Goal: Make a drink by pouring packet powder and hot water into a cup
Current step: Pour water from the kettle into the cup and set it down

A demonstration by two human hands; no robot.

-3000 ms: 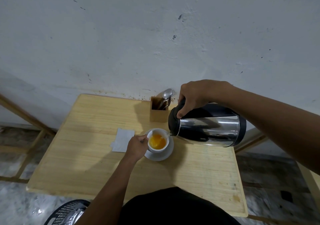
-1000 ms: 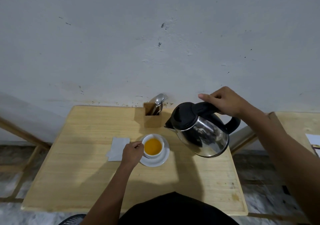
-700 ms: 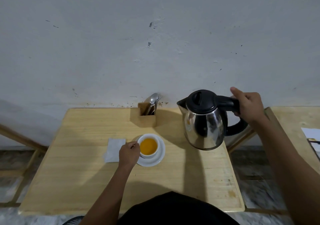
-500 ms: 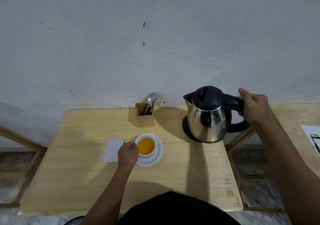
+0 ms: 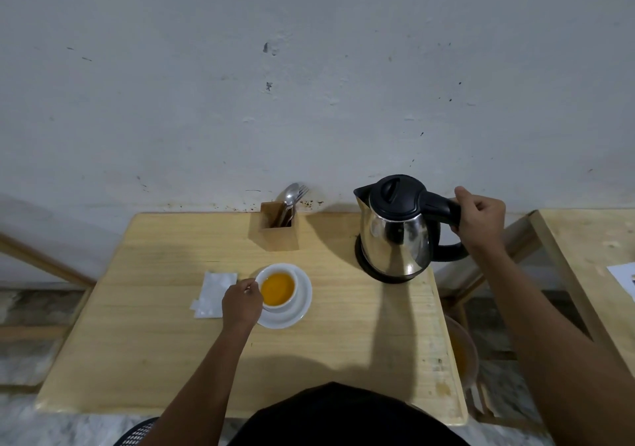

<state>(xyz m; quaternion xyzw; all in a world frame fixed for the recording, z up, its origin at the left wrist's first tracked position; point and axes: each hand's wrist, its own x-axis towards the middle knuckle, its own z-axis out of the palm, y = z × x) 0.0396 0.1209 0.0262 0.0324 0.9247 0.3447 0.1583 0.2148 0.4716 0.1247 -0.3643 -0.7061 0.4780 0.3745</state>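
I note the kettle (image 5: pixel 395 236) now upright on its base at the surface's (image 5: pixel 154 342) back right, no longer tilted; right hand (image 5: pixel 481 215) fingers clamped on its handle; left hand (image 5: pixel 241 303) fingers pinching the cup (image 5: pixel 279 289), full of orange drink, mid-surface; pouring looks done.

surface: wooden table (image 5: pixel 144 349) | on it: saucer (image 5: pixel 302 303), kettle base (image 5: pixel 385 275), cutlery box (image 5: pixel 278 236), white packet, probably (image 5: pixel 214 292)

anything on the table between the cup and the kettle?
No. In the head view, only bare wooden table separates the cup on its saucer from the kettle; the spoon holder stands farther back.
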